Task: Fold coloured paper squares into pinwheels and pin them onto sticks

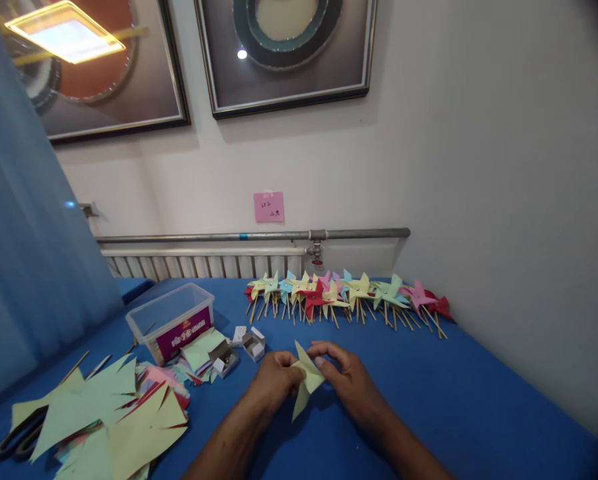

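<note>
A pale yellow paper pinwheel, partly folded with pointed blades, is held up over the blue table. My left hand pinches it from the left, with thumb and curled fingers at its middle. From the right, my right hand bends its thumb and forefinger at the paper's upper right edge. Its other fingers are curled and partly hidden. Left of my hands lie two small opened boxes, and the nearer grey box has small pieces inside.
Finished pinwheels on sticks lie in a row along the table's back. A clear plastic tub stands at left. Slit paper sheets are piled at front left, beside black-handled scissors. A wall bounds the right side.
</note>
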`<state>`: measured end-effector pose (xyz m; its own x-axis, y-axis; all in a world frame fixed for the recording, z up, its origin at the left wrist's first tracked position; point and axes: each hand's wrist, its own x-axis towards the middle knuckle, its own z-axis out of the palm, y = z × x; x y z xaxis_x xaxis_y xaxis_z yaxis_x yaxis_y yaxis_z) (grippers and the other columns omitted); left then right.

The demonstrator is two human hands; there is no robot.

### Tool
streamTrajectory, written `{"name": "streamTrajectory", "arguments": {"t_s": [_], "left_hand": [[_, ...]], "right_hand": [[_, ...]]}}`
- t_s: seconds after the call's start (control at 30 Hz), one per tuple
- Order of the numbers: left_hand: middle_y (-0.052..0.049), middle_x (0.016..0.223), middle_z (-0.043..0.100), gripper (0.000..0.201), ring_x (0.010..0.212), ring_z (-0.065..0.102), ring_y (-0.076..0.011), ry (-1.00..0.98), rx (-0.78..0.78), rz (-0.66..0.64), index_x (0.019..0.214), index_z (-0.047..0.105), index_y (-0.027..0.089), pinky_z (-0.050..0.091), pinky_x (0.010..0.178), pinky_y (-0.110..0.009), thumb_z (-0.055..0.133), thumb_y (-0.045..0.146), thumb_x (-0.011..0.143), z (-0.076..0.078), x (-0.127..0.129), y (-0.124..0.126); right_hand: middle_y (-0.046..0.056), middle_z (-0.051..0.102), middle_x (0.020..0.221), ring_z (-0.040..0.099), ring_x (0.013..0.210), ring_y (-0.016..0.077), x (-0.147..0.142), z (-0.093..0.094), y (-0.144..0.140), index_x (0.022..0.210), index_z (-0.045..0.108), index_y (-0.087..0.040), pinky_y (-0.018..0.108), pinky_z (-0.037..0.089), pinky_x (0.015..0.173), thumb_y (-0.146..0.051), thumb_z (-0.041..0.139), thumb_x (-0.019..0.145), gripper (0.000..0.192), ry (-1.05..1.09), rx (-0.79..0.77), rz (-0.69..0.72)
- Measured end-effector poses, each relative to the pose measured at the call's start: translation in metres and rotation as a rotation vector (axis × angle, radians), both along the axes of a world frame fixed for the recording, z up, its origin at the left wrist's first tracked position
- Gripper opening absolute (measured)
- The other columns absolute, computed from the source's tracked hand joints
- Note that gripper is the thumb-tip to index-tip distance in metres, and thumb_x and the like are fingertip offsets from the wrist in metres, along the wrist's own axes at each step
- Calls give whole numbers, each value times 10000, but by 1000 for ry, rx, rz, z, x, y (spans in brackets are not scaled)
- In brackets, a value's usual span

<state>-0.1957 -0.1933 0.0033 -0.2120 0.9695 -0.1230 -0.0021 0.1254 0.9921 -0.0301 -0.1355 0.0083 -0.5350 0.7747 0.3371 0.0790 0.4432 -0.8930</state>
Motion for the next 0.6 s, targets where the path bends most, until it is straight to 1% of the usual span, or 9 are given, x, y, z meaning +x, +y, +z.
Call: {"name": "streamTrajectory", "arguments": {"t_s": [0.07,0.13,0.2,0.27,0.37,0.43,0.5,0.57,0.6], "left_hand": [[28,444,533,124,426,399,-96,3,-5,-24,537,538,208,260,496,-252,638,239,603,2,-1,-2],[29,451,535,131,429,403,-97,13,-7,-31,543,534,209,268,499,-253,646,245,603,2,-2,-2],[28,455,537,125,430,409,-99,22,-9,-30,549,537,209,276,499,-255,647,245,597,0,-1,-2],[29,455,536,116,428,407,-98,24,-7,-31,557,541,207,276,497,-255,644,246,593,-2,0,-1],[35,446,524,132,416,376,-90,42,3,-27,555,526,210,253,484,-253,642,255,598,-5,2,0],[39,435,513,141,408,354,-84,61,7,-18,550,512,214,236,475,-251,635,253,606,-7,3,0],[43,427,505,137,402,347,-83,72,1,-8,549,505,216,227,469,-251,624,241,613,-9,2,1],[43,427,505,128,405,360,-86,79,-8,-2,549,508,214,234,468,-250,615,227,618,-11,1,2],[41,432,510,127,410,374,-88,82,-10,1,548,510,212,244,471,-250,615,222,619,-12,1,2]], "right_hand": [[104,757,1074,669,1070,297,2,4,0,1056,749,-207,429,481,972,-483,579,911,355,11,-57,66],[89,760,983,684,917,261,3,5,-1,1085,732,-189,386,514,851,-536,537,936,425,14,-114,127],[69,751,905,672,819,233,2,4,-3,1035,721,-180,344,507,758,-530,528,935,412,-15,-124,121],[49,733,838,656,786,223,-1,0,-4,910,704,-196,327,484,734,-461,541,916,310,-90,-32,16],[25,704,763,630,779,221,-5,-6,-6,760,637,-233,363,450,836,-354,533,895,209,-212,235,-191],[19,695,753,617,781,219,-6,-8,-7,735,602,-241,383,424,887,-331,545,886,185,-239,346,-270],[18,685,744,609,772,217,-6,-8,-7,728,577,-240,367,419,846,-340,572,869,173,-239,348,-324],[10,665,718,599,745,209,-5,-6,-6,712,556,-240,327,412,756,-358,598,851,187,-239,277,-342],[1,648,695,587,714,199,-4,-5,-5,704,547,-239,309,402,708,-369,604,846,201,-238,225,-328]]}}
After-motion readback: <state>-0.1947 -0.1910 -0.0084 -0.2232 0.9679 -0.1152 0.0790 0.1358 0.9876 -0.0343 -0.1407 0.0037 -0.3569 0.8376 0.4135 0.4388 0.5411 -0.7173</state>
